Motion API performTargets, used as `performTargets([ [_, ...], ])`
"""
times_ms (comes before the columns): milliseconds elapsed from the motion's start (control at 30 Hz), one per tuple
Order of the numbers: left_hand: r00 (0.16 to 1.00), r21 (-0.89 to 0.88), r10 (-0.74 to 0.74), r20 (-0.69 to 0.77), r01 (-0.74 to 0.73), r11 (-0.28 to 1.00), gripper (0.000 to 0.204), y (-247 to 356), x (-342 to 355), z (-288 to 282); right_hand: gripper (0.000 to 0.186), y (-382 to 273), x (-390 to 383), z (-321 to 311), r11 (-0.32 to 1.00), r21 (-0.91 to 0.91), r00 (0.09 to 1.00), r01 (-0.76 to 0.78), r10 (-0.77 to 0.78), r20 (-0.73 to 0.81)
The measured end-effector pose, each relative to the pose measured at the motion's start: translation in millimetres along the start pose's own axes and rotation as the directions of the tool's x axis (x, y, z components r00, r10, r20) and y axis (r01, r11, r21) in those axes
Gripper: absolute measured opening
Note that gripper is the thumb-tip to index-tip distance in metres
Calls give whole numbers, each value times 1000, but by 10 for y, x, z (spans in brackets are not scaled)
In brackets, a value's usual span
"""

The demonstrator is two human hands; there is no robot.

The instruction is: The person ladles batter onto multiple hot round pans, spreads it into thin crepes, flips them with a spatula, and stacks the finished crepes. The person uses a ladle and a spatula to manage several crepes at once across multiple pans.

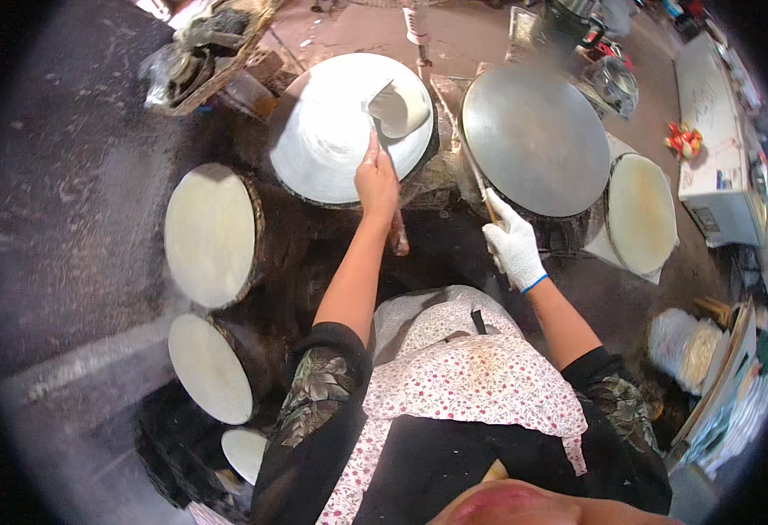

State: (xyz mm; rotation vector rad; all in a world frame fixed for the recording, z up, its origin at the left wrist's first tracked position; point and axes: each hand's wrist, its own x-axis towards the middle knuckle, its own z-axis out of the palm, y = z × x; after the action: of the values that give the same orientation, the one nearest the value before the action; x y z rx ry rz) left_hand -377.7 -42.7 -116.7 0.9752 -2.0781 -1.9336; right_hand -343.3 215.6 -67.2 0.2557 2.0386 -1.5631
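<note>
My bare left hand (pixel 376 182) is closed around the handle of a ladle (pixel 406 109). The ladle's rounded, pale-coated bowl is over the right part of a wide basin of white batter (pixel 318 114); the lower end of its handle pokes out below my fist. On my right hand (pixel 515 243) is a white knit glove with a blue cuff. It grips a long thin stick (pixel 478 179) that slants up along the left edge of a round grey griddle (pixel 533 140). What the stick's far end is like is hard to make out.
Pale round flatbreads (pixel 211 234) lie on round stands at the left, with two smaller-looking ones below. Another flatbread (pixel 642 214) lies right of the griddle. A basket (pixel 217 61) stands at upper left, a white box (pixel 721 140) at far right. Steam drifts at lower left.
</note>
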Motion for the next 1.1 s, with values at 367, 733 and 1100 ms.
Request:
performTargets([
  [367, 740, 619, 553, 382, -649, 442, 57, -394, 1160, -551, 56, 410, 180, 1317, 989, 147, 941, 34, 18, -337],
  [733, 855, -401, 517, 32, -463, 791, 57, 538, 1149, -1355, 52, -71, 1014, 2064, 907, -385, 880, 170, -315, -355],
  [1100, 926, -322, 165, 341, -50, 945, 57, -92, -103, -2086, 49, -255, 1129, 2090, 757, -646, 877, 96, -371, -305],
])
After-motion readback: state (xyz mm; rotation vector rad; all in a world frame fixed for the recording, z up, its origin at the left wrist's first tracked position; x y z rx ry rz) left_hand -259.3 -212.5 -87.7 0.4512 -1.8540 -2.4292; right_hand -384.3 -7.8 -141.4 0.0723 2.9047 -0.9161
